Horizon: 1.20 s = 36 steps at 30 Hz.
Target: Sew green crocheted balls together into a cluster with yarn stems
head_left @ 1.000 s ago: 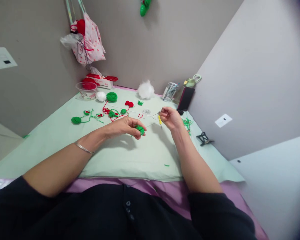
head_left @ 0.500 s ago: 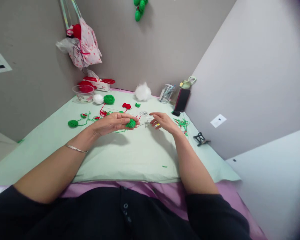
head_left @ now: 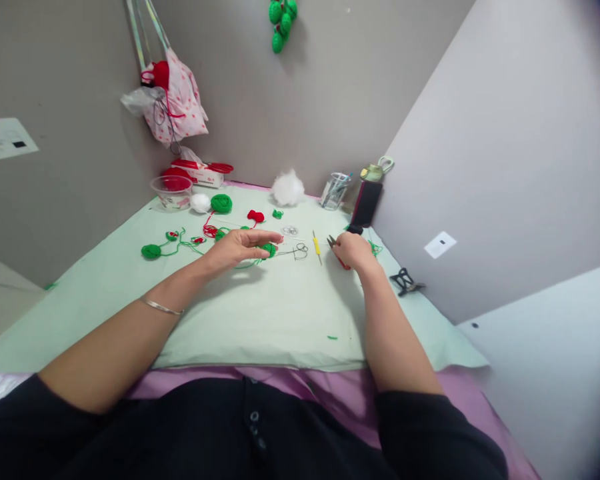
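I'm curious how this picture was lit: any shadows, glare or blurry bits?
Head view: light looks soft, without strong glare; head view: faint shadows fall on the pale green cover below the left hand and right hand; head view: the upper-right corner goes dark and blurred; head view: the green piece is too small for its stitches to show.

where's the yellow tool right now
In the head view, the yellow tool lies on the pale green cover, slightly right of centre, between the left hand and the right hand, just left of the scissors.
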Motion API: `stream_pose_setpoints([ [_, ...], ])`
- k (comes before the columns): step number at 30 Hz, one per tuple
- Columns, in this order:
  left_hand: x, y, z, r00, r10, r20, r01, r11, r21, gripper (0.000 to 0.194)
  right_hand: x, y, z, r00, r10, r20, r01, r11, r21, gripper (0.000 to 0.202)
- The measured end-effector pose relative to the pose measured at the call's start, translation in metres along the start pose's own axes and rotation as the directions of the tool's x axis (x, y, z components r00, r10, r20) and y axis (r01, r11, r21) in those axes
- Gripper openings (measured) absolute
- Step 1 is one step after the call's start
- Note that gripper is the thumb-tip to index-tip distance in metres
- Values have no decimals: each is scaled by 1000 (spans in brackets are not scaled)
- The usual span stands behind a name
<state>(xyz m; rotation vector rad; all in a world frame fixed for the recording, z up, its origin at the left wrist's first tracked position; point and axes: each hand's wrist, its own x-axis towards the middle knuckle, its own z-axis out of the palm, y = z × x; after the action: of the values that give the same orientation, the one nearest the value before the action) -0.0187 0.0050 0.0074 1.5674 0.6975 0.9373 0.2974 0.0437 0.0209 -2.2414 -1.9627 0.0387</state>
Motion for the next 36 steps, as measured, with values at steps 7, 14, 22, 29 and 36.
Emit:
stream_pose_setpoints([
  [7,0,-3,9,994,30,-109,-25,998,50,59,-12,-19,-15,976,-214,35,139,740,658,34],
  [14,1,-5,13,985,61,-164,-52,997,57,61,-45,-65,-9,758,-650,59,354,485,799,48],
  [22,-1,-3,17,991,35,-133,-26,997,67,63,-51,-77,-3,780,-624,55,380,540,751,42],
  [29,0,-6,16,993,24,-112,-14,996,84,60,-51,-82,4,797,-601,61,350,541,765,42],
  [36,0,-7,16,997,7,-80,-1,997,74,61,-54,-78,-8,733,-662,154,295,514,805,43],
])
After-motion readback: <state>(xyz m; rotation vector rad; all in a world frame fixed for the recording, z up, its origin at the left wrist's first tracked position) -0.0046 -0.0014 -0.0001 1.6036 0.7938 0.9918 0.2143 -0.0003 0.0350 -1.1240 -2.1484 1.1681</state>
